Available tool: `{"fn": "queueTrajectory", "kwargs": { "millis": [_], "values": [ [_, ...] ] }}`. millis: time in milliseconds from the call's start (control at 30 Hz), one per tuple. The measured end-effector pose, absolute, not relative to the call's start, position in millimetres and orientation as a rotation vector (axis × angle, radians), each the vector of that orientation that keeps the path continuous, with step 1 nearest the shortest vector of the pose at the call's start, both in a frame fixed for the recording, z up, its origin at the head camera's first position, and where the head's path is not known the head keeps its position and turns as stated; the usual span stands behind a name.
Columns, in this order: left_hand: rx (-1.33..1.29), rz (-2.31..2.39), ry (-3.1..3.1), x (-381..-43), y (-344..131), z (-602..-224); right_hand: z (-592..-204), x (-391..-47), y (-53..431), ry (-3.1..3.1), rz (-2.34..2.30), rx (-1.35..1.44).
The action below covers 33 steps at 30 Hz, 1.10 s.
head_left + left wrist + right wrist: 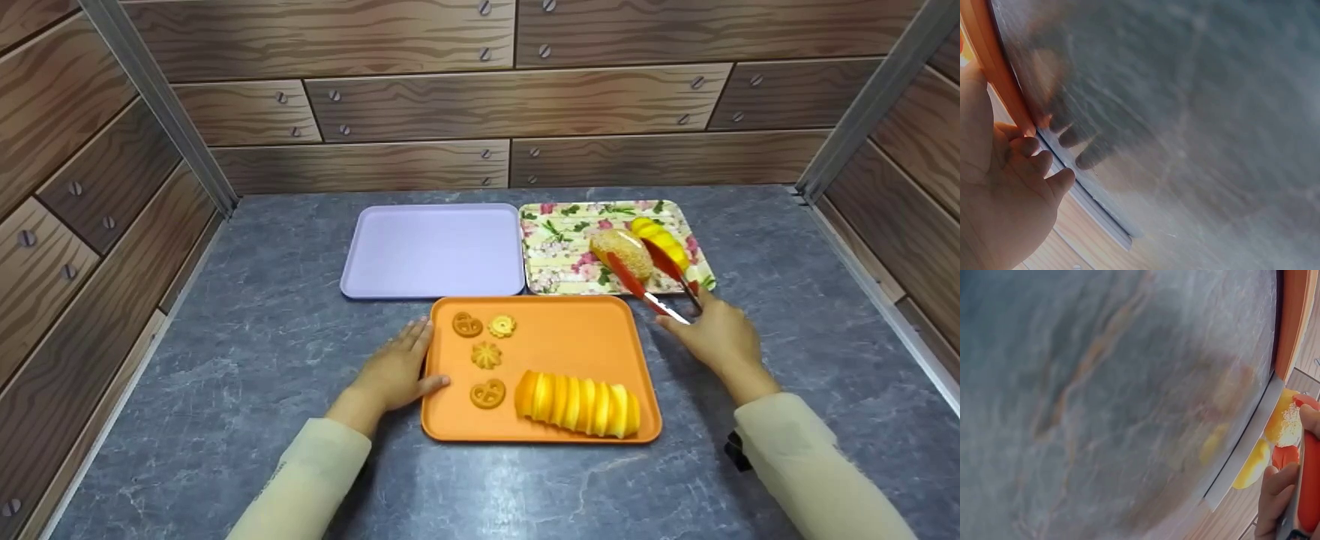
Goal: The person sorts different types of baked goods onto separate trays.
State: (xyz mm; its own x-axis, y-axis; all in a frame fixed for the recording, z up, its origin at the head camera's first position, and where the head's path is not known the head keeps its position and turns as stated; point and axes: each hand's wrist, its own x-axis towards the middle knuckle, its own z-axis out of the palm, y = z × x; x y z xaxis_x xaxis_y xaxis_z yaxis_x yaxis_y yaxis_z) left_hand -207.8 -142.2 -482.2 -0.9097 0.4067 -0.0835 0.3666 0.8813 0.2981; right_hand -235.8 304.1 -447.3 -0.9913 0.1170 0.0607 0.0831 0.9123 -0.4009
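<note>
The right hand (721, 339) gripped the tongs (630, 279) near their handle end, probably for reach across to the floral tray (551, 279); there they straddled the seeded roll (624, 249), just beside the sliced yellow loaf (661, 241); whether they pinched it could not be told. The left hand (390, 376) lay well apart, fingers extended along the left edge of the orange tray (574, 330); its thumb crossed the rim, seemingly to steady it.

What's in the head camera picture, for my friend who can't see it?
A person's right hand holds red tongs around a seeded bun beside a yellow sliced loaf at a flowered tray. The left hand touches an orange tray holding four cookies and a longer sliced loaf; a lavender tray lies behind.
</note>
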Motion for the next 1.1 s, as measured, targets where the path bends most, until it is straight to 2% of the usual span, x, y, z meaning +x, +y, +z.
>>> {"fn": "queueTrajectory", "kwargs": {
  "millis": [1100],
  "values": [
    [0.559, 0.419, 2.884, -207.7, -141.8, -480.8, -444.1, -232.6, 307.9, -2.999, 0.671, -0.207]
  ]
}}
